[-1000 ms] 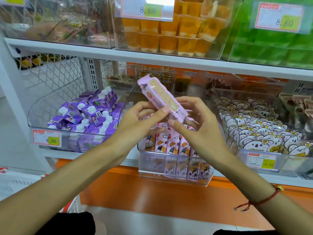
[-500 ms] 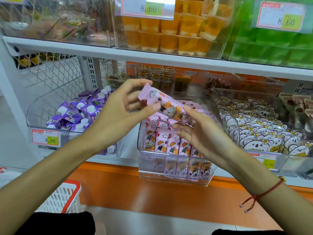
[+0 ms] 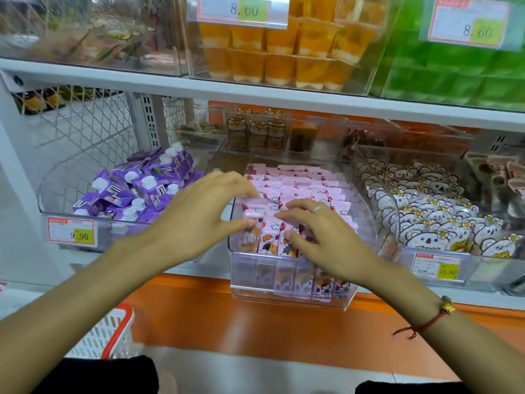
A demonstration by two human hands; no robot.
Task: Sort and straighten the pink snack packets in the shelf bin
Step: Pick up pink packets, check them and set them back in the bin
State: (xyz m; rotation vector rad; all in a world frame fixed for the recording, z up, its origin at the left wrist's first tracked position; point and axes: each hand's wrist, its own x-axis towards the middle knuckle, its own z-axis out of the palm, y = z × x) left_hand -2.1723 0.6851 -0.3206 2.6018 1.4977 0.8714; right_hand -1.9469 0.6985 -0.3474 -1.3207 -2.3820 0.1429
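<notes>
On white shelf point(image 3: 284, 102), clear bin point(image 3: 289, 294) at front edge; left hand point(image 3: 199, 220) pinches pink packet point(image 3: 252, 213), right hand point(image 3: 321, 237) fingers loose on packets point(image 3: 301, 183).

Both forearms were bare to the bottom edge of the view, with no sleeves showing. The right hand point(image 3: 326, 237) wore a thin, pale, silvery ring point(image 3: 317, 208) on one finger. Around the right wrist ran a thin red cord bracelet point(image 3: 423, 325) carrying a small gold-coloured charm point(image 3: 446, 306), its loose knotted ends hanging off the near side. The left hand point(image 3: 199, 220) wore nothing. Dark, black clothing point(image 3: 99, 375) showed along the lower edge of the view.
</notes>
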